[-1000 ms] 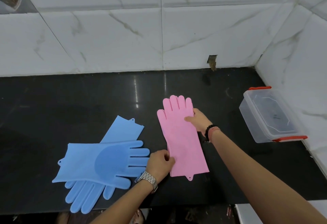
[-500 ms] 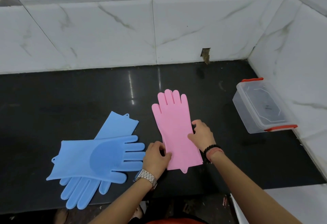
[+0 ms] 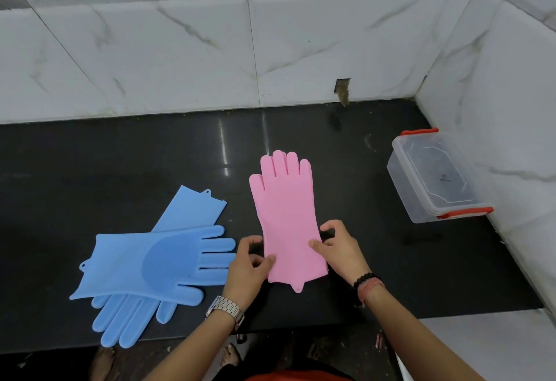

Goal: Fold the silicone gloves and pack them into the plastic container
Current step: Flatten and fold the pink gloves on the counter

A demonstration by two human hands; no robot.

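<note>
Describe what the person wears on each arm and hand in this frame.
Both forearms are bare, with no sleeves in view, and both hands are ungloved. The left hand has a silver metal link-band wristwatch on its wrist. The right hand has a black beaded bracelet on its wrist, with a reddish-orange thread band just behind it.

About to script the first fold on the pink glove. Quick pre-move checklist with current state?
1. pink glove lies flat, fingers pointing away: ok.
2. left hand pinches the cuff's left edge: ok.
3. right hand pinches the cuff's right edge: ok.
4. Counter beyond the glove's fingertips free of things: ok.
5. blue gloves apart from the pink one: ok, though close to the left hand.
6. plastic container open and ready: not ok, lid looks on; whether the red clips are latched, cannot tell.
</note>
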